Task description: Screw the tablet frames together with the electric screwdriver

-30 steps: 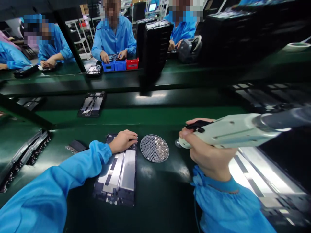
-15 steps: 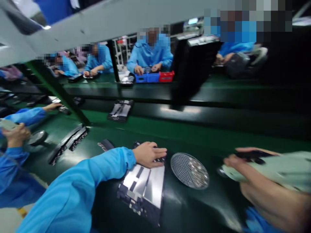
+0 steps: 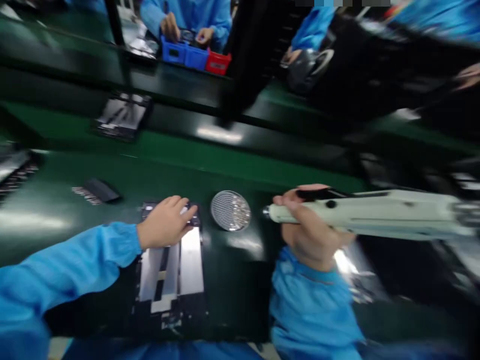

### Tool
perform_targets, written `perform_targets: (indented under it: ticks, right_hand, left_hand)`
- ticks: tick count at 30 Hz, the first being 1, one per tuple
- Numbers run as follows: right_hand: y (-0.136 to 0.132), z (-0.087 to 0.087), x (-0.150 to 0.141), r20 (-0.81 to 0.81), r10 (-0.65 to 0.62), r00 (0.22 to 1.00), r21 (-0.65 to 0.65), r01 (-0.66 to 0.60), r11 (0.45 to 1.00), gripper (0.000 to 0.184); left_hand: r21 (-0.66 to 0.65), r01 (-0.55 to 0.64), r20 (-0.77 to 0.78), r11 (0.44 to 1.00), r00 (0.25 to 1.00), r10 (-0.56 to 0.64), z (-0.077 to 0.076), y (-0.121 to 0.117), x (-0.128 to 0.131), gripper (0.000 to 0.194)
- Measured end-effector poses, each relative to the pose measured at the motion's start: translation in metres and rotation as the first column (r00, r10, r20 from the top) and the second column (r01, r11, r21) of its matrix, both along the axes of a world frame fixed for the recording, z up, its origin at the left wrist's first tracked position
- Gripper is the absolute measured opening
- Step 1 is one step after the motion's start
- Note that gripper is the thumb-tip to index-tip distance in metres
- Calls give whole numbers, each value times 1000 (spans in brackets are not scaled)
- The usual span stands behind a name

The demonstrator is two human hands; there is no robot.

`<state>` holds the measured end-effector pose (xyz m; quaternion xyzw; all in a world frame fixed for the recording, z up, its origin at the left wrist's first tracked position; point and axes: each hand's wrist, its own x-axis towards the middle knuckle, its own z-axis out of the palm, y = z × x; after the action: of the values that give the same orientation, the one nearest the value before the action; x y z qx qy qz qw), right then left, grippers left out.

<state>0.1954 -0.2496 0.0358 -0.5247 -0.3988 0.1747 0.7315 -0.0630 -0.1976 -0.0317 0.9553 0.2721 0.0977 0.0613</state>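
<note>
My left hand [image 3: 167,222] lies over the top end of an opened tablet [image 3: 193,265], its fingers extended across the upper edge. The tablet shows long silver battery plates and a dark board at the near end. In my right hand [image 3: 309,232] is a pale green electric screwdriver [image 3: 375,215], held level with its tip pointing left. Between the tip and the tablet sits a round metal dish [image 3: 221,212] with small holes. Tiny shiny screws [image 3: 241,212] gather on its right side. The screwdriver tip is apart from the dish.
A small dark part [image 3: 100,191] lies left of the tablet, near a row of dark strips [image 3: 17,167]. Another opened tablet [image 3: 123,115] rests farther back. Across the bench, a co-worker's hands [image 3: 170,27] are above blue bins [image 3: 184,52] and a red bin [image 3: 218,63].
The camera view has swung right and back, then tilted downward. My left hand stays on the tablet; my right hand keeps hold of the screwdriver, to the right of the dish.
</note>
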Motion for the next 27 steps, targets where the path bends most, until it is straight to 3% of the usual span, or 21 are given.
perform_targets:
  ticks: [5,13,23,27]
  right_hand:
    - [-9,-13,-13,-100,103,990,-30,-106,994,19]
    - [-19,-37,-26,-81,100,992,-77,-106,991,21]
    - [-20,-43,-27,-53,132,990,-114,-137,984,19]
    - [-24,-50,-22,18,95,995,-201,-89,975,19]
  left_hand:
    - [78,83,-45,993,996,-80,-4,8,-5,50]
    - [51,113,-112,992,988,-106,5,-2,-5,48]
    - [43,185,34,982,982,-186,0,-10,1,46]
    - [54,189,49,980,980,-192,0,-13,2,46]
